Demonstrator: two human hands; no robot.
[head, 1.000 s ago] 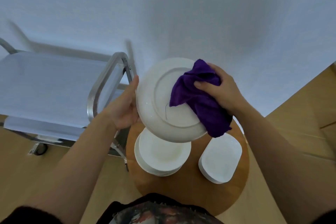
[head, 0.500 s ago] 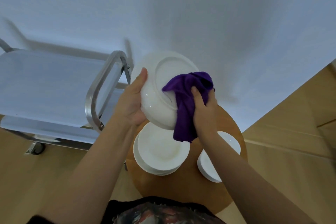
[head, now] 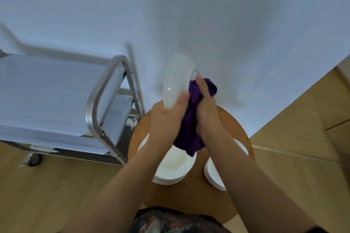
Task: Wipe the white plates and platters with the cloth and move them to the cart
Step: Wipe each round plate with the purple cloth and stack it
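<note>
A white round plate stands nearly edge-on to me, above the round wooden table. My left hand grips its lower edge, thumb over the rim. My right hand holds a purple cloth against the plate's right face; the cloth hangs down between my hands. Beneath them on the table sit a stack of round white plates and a stack of white platters, both partly hidden by my forearms.
A steel cart with a pale top shelf stands to the left of the table, its handle frame nearest the plate. A white wall rises behind. Wooden floor lies left and right.
The plate has turned from facing me to nearly edge-on. My right hand with the cloth has moved down and in, close against my left hand.
</note>
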